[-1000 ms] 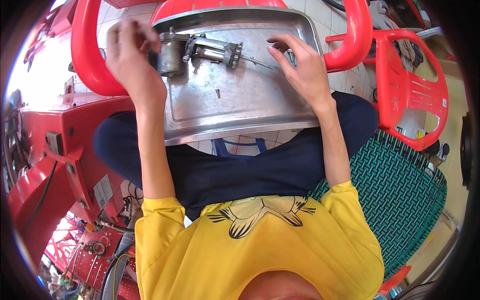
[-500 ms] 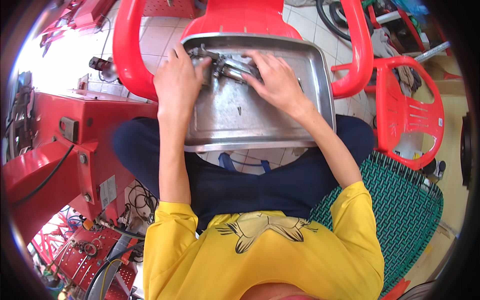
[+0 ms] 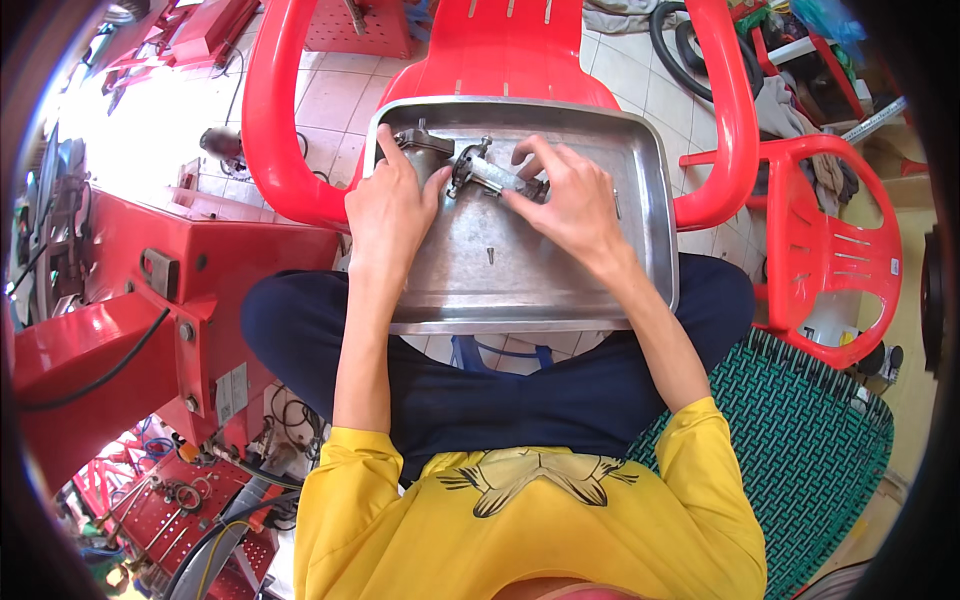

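metal cup (image 3: pixel 428 160) and flanged barrel (image 3: pixel 490 176) held in steel tray (image 3: pixel 545 270)

the cup, at the tray's far left, is clasped by the grip of the left hand (image 3: pixel 388 212). just beside it, the barrel is clamped at its right end by the grip of the right hand (image 3: pixel 577 207). a small screw (image 3: pixel 491 255) is seen below.

We look steeply down from head height through a wide fisheye lens, the yellow printed cloth shirt (image 3: pixel 540 530) close below us, the left bare hand (image 3: pixel 388 208), right bare hand (image 3: pixel 577 205) and shallow rectangular silver metal tray (image 3: pixel 540 283) farther forward.
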Available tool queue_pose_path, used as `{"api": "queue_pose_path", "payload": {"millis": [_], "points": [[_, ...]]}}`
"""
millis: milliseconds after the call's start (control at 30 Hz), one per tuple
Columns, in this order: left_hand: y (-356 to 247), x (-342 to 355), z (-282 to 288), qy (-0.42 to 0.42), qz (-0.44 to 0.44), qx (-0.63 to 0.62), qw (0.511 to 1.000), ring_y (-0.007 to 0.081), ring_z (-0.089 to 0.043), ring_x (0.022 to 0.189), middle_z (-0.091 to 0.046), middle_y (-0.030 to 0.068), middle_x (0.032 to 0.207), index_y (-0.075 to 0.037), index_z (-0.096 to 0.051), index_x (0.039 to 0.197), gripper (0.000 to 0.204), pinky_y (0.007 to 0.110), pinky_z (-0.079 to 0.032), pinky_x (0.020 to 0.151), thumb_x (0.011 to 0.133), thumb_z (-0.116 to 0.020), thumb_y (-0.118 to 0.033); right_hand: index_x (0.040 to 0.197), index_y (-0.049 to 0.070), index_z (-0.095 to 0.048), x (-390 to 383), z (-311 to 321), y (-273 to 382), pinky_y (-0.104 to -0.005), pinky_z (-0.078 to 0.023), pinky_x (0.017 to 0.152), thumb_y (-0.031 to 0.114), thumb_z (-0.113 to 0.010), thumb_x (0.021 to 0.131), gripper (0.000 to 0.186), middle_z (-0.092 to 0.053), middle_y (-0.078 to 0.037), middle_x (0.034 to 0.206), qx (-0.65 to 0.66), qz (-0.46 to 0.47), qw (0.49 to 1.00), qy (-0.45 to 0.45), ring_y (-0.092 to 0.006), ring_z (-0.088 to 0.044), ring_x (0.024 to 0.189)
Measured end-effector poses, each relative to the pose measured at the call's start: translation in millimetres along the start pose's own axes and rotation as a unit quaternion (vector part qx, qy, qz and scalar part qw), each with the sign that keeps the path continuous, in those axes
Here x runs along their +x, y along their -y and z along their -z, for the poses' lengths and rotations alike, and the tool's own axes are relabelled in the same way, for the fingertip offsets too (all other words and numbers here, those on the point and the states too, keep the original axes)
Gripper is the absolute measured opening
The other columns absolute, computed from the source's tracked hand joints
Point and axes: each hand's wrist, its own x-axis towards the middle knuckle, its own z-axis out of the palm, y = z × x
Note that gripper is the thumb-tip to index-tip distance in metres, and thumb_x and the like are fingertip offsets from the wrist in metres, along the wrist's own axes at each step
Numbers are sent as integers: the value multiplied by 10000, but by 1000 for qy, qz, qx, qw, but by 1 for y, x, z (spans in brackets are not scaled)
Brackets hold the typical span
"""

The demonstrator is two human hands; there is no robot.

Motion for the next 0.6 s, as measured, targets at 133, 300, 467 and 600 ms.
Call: {"api": "queue_pose_path", "payload": {"millis": [133,300,467,600], "points": [[2,4,-9,-13,-22,-6,1000,458,-731,858,-730,302,943,96,-345,1406,835,511,-571,722,928,-694,-493,1109,128,-639,1,7,-9,-418,-538,737,260,-822,808,376,-748,-49,948,-5,-4,1000,-2,-288,-708,858],[-1,9,-13,-18,-20,3,1000,423,-733,862,-725,259,1014,134,-288,1460,875,500,-580,722,920,-711,-409,1135,121,-643,1,6,-20,-426,-506,843,231,-790,853,337,-750,-73,959,-19,3,1000,-19,-291,-688,900],[0,8,-7,-20,11,-69,997,477,-716,915,-713,324,1028,97,-250,1464,857,531,-557,807,929,-706,-394,1151,119,-644,0,10,-17,-422,-477,902,237,-763,889,311,-749,-74,967,-26,7,1000,-9,-287,-673,922],[5,6,1,-23,35,-139,989,495,-703,952,-703,353,987,75,-289,1402,812,560,-535,826,927,-717,-426,1125,92,-650,0,7,-20,-432,-472,883,231,-742,914,269,-719,-90,862,-16,50,998,-44,-302,-660,897]]}}
